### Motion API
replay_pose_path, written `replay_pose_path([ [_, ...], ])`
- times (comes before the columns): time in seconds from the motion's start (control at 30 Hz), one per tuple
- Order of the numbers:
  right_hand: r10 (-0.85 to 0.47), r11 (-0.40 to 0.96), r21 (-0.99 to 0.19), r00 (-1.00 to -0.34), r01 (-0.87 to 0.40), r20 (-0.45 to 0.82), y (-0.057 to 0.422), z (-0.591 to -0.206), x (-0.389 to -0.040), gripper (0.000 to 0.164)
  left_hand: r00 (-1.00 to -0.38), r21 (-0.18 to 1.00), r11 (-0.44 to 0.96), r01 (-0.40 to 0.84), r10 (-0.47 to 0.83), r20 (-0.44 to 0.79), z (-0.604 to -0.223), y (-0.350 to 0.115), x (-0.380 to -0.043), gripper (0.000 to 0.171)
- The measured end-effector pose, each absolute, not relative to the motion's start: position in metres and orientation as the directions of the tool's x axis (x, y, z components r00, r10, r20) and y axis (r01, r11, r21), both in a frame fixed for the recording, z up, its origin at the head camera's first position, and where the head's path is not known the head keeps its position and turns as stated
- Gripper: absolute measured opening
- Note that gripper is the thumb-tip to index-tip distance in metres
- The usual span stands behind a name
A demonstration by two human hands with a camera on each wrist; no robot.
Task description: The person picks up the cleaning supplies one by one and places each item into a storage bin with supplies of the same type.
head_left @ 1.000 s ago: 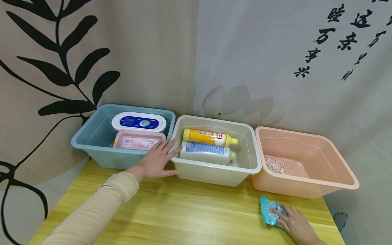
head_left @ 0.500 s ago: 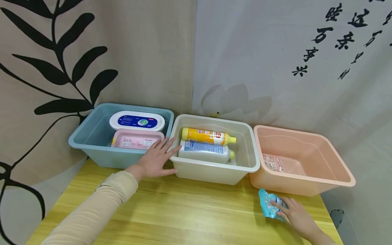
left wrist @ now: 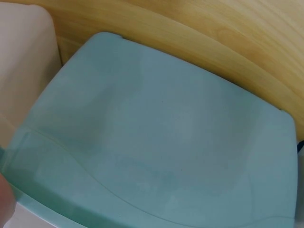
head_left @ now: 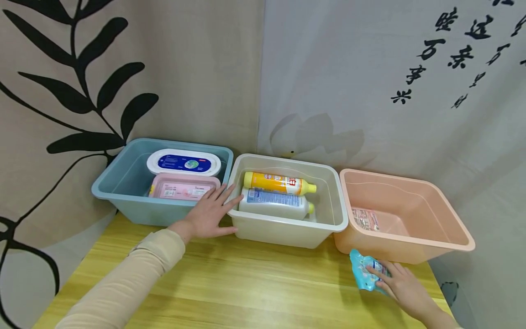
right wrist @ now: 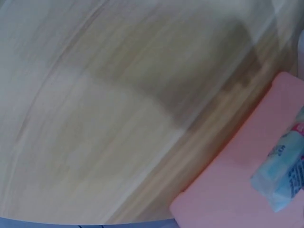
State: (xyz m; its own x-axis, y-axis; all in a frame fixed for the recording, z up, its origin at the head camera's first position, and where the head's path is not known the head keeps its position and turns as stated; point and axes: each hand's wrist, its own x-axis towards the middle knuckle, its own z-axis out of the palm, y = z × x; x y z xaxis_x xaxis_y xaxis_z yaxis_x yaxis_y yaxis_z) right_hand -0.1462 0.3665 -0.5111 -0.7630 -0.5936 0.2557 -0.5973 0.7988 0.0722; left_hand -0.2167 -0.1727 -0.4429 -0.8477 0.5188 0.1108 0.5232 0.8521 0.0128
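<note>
While the right hand [head_left: 400,285] lifts the blue packet [head_left: 363,274] off the wooden table [head_left: 255,283] in the head view, the sound way to handle it seems to be a firm pinch at the packet's near edge, raised high enough to clear the rim of the pink bin [head_left: 452,242] just beyond it, since the soft wrapper could sag and catch there. Its fingers are curled over the packet, thumb hidden beneath, and the wrist comes in low from the bottom right corner. That bin already holds a flat packet with red print [head_left: 367,219]. The left hand [head_left: 209,212] lies flat with fingers straight and spread, holding nothing, pressed where the blue bin [head_left: 123,201] meets the white bin [head_left: 287,230]; its sleeved forearm runs diagonally across the table. A white box [head_left: 184,162] and a pink box [head_left: 182,188] sit in the blue bin; a yellow bottle [head_left: 279,183] and a white bottle [head_left: 275,203] lie in the white one.

From the left wrist, only the blue bin's outer wall [left wrist: 161,147] and a strip of table [left wrist: 213,42] show; the fingers are out of sight.

From the right wrist, the blurred table [right wrist: 104,118] fills the frame, with the pink bin [right wrist: 237,190] and the packet [right wrist: 282,183] at the right edge; the fingers cannot be seen.
</note>
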Motion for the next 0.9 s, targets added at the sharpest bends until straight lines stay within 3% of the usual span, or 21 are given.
replay_pose_path([
  [0.57,-0.65,0.754,0.16,-0.689,-0.637,0.319,0.357,-0.463,-0.154,0.04,-0.853,0.02,0.856,0.516,0.511,0.106,-0.441,-0.172,-0.215,0.086],
  [0.9,-0.728,0.673,0.197,-0.592,-0.713,0.345,0.359,-0.442,-0.168,0.041,-0.851,0.037,0.854,0.519,0.511,0.123,-0.444,-0.172,-0.216,0.086],
])
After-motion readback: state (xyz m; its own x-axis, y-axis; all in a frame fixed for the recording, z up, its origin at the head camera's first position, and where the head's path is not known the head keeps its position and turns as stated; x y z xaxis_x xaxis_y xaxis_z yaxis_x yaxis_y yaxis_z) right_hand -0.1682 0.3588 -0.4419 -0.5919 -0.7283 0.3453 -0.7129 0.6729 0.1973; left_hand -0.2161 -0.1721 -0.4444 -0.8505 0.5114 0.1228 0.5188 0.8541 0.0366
